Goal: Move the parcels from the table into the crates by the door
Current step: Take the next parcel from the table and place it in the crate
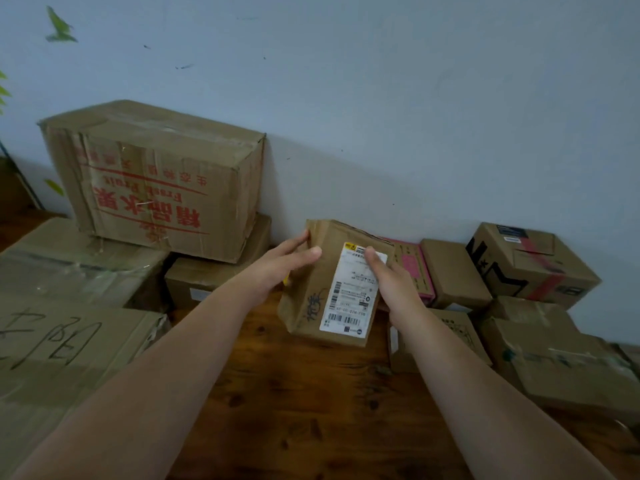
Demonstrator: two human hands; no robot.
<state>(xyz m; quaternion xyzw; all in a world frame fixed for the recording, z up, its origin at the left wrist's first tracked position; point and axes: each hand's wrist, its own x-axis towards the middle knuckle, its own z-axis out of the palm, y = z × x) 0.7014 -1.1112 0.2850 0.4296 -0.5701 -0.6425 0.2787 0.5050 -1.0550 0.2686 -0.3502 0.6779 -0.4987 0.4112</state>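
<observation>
Two bare hands on one small brown parcel [323, 289] with a white shipping label [351, 289], tilted and raised off the wooden table [311, 410] near its back edge: left hand [280, 263] curled round the parcel's left side, fingers closed on the cardboard; right hand [388, 275] flat against the label, thumb on top, grip behind hidden. Left edge stacked with large cartons, uppermost a red-printed box [156, 181]; right edge crowded with smaller cartons, among them a pink box [414, 268] just behind the parcel.
</observation>
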